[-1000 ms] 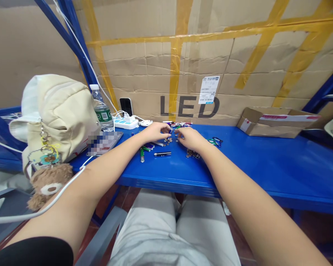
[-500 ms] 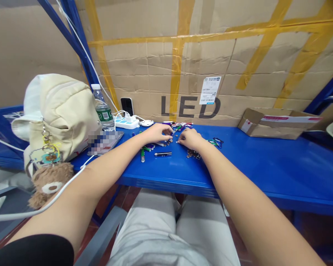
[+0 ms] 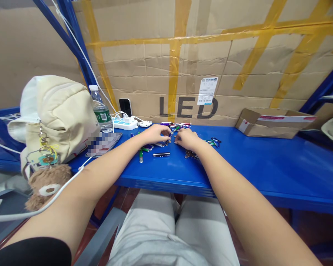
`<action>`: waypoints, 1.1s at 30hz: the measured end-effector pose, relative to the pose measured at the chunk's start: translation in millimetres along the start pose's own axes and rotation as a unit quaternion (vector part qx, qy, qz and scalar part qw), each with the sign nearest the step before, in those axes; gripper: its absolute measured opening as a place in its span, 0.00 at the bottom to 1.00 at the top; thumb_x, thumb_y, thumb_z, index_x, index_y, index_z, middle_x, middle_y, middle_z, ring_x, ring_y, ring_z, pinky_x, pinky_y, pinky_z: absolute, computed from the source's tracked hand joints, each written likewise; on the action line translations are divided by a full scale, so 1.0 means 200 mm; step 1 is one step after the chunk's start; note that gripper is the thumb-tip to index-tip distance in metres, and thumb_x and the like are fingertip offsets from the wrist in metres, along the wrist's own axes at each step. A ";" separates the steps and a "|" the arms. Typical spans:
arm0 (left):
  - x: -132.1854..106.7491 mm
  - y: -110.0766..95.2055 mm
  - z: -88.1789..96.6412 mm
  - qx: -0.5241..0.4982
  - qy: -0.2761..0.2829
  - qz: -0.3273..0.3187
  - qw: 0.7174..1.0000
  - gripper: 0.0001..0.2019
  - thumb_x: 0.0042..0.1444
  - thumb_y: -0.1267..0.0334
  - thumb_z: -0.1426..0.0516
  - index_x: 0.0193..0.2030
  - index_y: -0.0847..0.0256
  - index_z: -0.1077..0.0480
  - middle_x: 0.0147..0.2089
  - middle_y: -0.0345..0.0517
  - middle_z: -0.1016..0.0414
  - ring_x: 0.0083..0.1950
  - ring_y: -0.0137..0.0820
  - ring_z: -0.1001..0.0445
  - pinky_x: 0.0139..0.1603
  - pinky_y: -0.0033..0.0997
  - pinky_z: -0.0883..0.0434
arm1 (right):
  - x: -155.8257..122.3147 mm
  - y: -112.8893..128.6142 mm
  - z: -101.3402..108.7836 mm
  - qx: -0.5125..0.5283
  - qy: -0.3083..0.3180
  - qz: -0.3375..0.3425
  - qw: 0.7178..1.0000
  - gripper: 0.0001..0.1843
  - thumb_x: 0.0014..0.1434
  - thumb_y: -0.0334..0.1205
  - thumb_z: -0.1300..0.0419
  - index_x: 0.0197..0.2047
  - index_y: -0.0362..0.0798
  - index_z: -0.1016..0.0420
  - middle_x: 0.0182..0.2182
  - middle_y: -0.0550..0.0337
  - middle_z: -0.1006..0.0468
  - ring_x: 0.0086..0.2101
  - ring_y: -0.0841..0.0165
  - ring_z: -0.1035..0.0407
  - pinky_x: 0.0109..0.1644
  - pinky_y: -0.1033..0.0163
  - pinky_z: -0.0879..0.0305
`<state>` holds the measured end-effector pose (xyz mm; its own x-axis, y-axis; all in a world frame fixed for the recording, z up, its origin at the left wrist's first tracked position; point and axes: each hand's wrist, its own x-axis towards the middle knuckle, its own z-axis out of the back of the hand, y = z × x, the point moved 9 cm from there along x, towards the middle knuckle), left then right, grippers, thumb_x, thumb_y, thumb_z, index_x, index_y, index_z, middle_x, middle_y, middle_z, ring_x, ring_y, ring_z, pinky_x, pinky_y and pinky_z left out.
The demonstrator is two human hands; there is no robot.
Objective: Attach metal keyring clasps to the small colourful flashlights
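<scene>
My left hand (image 3: 157, 134) is low over the blue table (image 3: 238, 166), its fingers curled and fingertips beside a small purple-blue piece; what they hold is too small to tell. Close to it, my right hand (image 3: 186, 139) has its fingers bent together, with their contents hidden. Nearer me lies a small black cylinder like a penlight (image 3: 161, 154). Green tubes (image 3: 141, 156) lie beneath and left of my left hand. Small metal pieces (image 3: 189, 154) are heaped under my right wrist. Coloured clips like carabiners (image 3: 216, 140) lie right of it.
Slim coloured sticks (image 3: 180, 125) lie beyond my hands. On the left are a cream backpack (image 3: 63, 111), a water bottle (image 3: 102, 114), a power strip (image 3: 124, 123) and a white cable across my left arm. An open cardboard box (image 3: 274, 127) sits at the right, before a cardboard wall.
My right hand has moved slightly left, closer to my left hand, and its fingers are drawn together more. The whole view has shifted a little. The penlight-like cylinder stays on the table.
</scene>
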<state>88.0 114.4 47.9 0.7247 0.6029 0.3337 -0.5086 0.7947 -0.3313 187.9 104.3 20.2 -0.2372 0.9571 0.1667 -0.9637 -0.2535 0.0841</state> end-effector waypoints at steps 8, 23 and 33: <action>0.00 0.00 0.00 -0.001 0.004 0.004 1.000 0.13 0.50 0.64 0.41 0.43 0.63 0.26 0.41 0.45 0.21 0.41 0.31 0.25 0.46 0.29 0.30 | -0.02 0.00 0.01 0.007 0.004 -0.005 1.000 0.10 0.58 0.41 0.42 0.42 0.56 0.21 0.50 0.53 0.28 0.52 0.53 0.38 0.53 0.46 0.38; 0.00 -0.01 -0.01 -0.004 0.008 0.003 1.000 0.13 0.50 0.65 0.41 0.43 0.63 0.26 0.41 0.45 0.21 0.41 0.31 0.24 0.45 0.28 0.30 | -0.01 0.01 0.02 0.002 0.009 0.007 1.000 0.11 0.57 0.38 0.41 0.42 0.56 0.20 0.49 0.53 0.27 0.52 0.53 0.36 0.52 0.47 0.38; 0.00 -0.01 -0.01 0.008 0.007 0.005 1.000 0.13 0.50 0.65 0.41 0.43 0.63 0.26 0.41 0.45 0.21 0.41 0.31 0.24 0.45 0.29 0.30 | 0.01 0.00 -0.02 -0.013 -0.004 0.021 1.000 0.10 0.58 0.38 0.45 0.36 0.48 0.21 0.45 0.46 0.26 0.46 0.53 0.33 0.47 0.48 0.34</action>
<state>89.7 111.9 46.5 0.7264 0.6094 0.3179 -0.5228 0.7901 -0.3199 186.5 106.5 16.3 -0.2774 0.9443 0.1772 -0.9556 -0.2902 0.0505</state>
